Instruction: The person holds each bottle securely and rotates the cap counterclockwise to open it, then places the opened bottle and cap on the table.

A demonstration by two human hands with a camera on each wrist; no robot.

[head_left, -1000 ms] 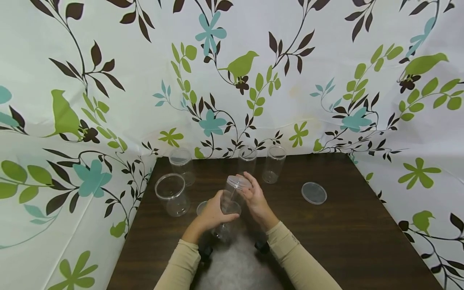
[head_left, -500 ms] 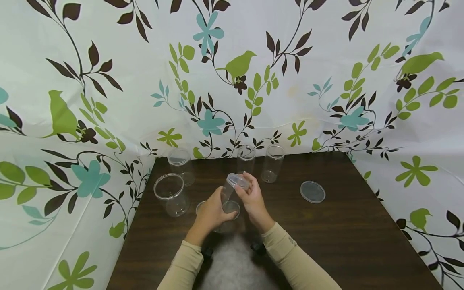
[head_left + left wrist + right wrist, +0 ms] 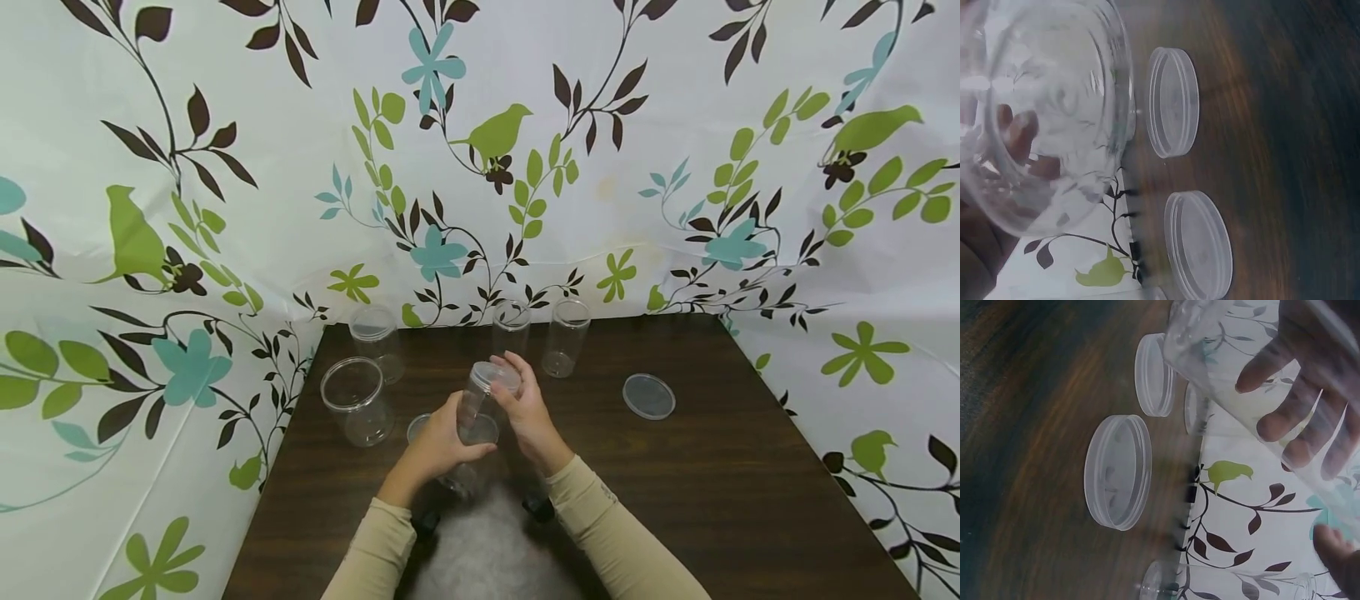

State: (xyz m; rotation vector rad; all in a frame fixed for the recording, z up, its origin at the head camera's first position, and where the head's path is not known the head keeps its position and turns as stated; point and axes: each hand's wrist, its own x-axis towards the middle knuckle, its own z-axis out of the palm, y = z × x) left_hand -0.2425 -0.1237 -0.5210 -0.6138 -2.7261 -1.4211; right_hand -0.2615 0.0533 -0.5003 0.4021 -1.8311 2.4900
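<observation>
A clear plastic jar [image 3: 477,408] is held above the table, tilted slightly, with a translucent lid [image 3: 495,377] at its upper end. My left hand [image 3: 437,442] grips the jar's body from the left, thumb near the base. At the upper right, my right hand [image 3: 531,417] holds the lid's edge with curled fingers and thumb. Through the jar wall [image 3: 1054,106] fingertips show in the left wrist view. Close beyond the hands, a loose lid [image 3: 417,427] is partly hidden by the left hand.
A wide open jar [image 3: 356,404] and a lidded jar [image 3: 377,346] stand at the left. Two tall jars [image 3: 566,340] stand along the back edge, one partly behind the right hand. Another lid [image 3: 649,397] lies on the dark table [image 3: 720,500] at the right. A patterned sheet hangs behind.
The right thumb has come across onto the lid's near side, and the fingers have shifted along its rim. The jar has stayed in nearly the same place in the left hand.
</observation>
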